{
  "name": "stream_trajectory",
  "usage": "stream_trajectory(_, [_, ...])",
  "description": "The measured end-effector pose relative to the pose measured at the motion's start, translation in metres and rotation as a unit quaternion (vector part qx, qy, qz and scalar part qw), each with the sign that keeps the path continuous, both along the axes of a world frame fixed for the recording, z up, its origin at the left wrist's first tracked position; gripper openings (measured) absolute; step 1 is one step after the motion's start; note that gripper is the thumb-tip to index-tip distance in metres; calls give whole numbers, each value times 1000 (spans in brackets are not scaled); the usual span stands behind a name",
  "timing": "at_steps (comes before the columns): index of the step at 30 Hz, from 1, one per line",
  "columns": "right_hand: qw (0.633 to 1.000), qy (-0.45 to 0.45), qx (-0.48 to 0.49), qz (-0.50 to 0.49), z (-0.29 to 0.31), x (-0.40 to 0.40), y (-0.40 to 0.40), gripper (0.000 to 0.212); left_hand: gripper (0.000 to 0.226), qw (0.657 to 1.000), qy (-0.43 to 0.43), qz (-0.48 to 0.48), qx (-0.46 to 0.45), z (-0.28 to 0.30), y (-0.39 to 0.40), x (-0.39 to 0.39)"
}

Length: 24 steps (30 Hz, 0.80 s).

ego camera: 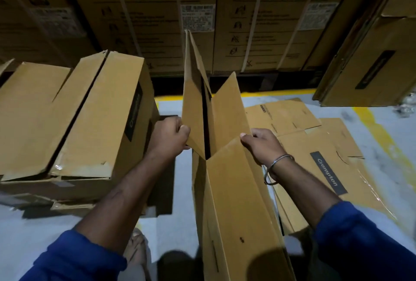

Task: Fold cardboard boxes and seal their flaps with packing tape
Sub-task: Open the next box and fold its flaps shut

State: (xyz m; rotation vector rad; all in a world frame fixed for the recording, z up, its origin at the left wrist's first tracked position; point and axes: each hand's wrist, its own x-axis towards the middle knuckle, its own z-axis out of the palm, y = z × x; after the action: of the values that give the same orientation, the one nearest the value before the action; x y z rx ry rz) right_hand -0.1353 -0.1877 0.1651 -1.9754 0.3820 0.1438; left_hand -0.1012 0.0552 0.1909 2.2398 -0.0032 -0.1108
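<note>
- On the pale grey floor [175,224] of a dim storeroom, a part-folded cardboard box [234,202] stands upright between the person's forearms, its flaps raised and spread.
- Left hand [170,138]: fingers and thumb curled round the lower edge of the tall left flap [194,105], the grip clamped on the cardboard.
- Right hand [261,144]: fingertips pinch the top edge of the near right panel, the grip clamped on the box; a metal bangle [275,169] hangs at that wrist, and both arms wear blue sleeves [364,242].
- Just left of the held box sits an assembled carton [74,118] on the floor, its top flaps closed with a dark gap along the seam and a black label on its side; crushed cardboard lies under it.
- To the right, flattened cartons [315,145] lie spread on the floor, overlapping each other; one bears a dark "Crompton" label [328,172], and shiny clear tape shows along its edge.
- A yellow painted line [382,136] runs across the floor behind the box and turns toward the near right.
- Behind, a wall of large strapped cartons [258,22] rises out of view, printed "Clamp bottom" and "CAUTION" with white shipping labels.
- At far right another tall carton [371,67] leans, its lower edge at the yellow line.
</note>
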Motion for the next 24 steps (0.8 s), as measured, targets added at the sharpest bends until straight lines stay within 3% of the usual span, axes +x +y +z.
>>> stream_trajectory(8, [984, -46, -109, -135, 6, 9, -41, 26, 22, 997, -27, 65, 45, 15, 41, 13])
stream_trajectory(14, [959, -43, -205, -193, 18, 17, -89, 40, 18, 986, -32, 59, 154, 36, 76, -12])
stream_trajectory(19, [959, -44, -223, -170, 29, 32, -105, 45, 46, 983, 116, 23, 141, 41, 100, -31])
stream_trajectory(21, [962, -42, -226, -149, 31, 41, -104, 42, 44, 970, 170, -16, 171, 39, 98, -36])
stream_trajectory(24, [962, -50, -243, -116, 33, 48, -95, 43, 39, 963, 176, -41, 200, 28, 90, -34])
